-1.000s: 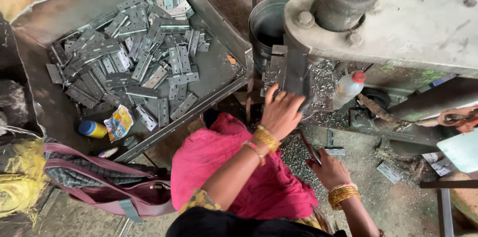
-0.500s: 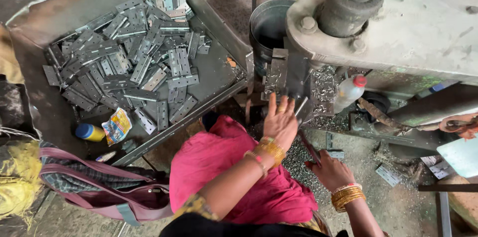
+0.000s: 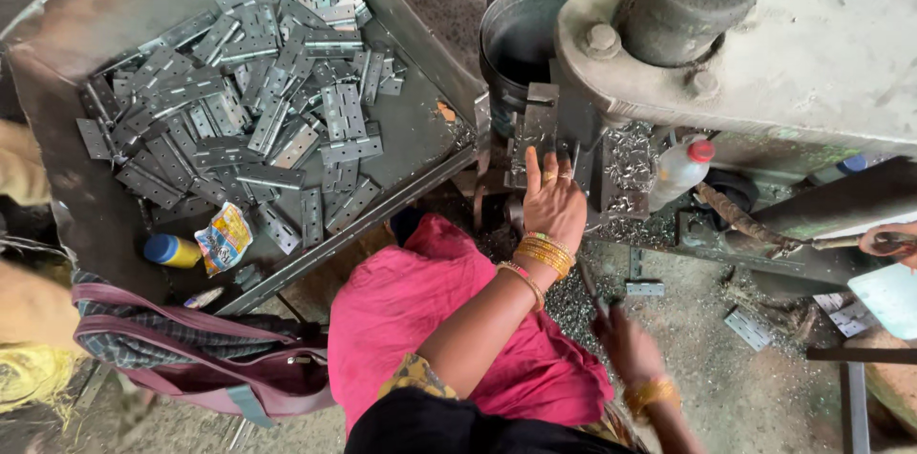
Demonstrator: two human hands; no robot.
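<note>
My left hand [image 3: 554,206], with gold bangles at the wrist, reaches up to the bed of a grey press machine [image 3: 764,43]. Its fingertips hold a grey metal hinge plate [image 3: 537,129] upright against the machine's slot. My right hand [image 3: 626,349] is lower and blurred, closed around a thin dark rod [image 3: 590,290] that points up toward the press. Metal shavings [image 3: 629,163] lie heaped just right of the left hand. A pink cloth [image 3: 430,320] covers my lap.
A big metal tray [image 3: 105,215] at the left holds several hinge plates [image 3: 258,101], a blue-and-yellow bottle [image 3: 172,251] and a snack packet [image 3: 224,236]. A dark bucket [image 3: 516,34], a red-capped plastic bottle [image 3: 680,172], a maroon bag [image 3: 191,358] and another person's hand [image 3: 888,240] are nearby.
My left hand has moved up from the press edge and set its fingers on the hinge plate. My right hand has dropped lower with the rod, now blurred. The view has shifted slightly.
</note>
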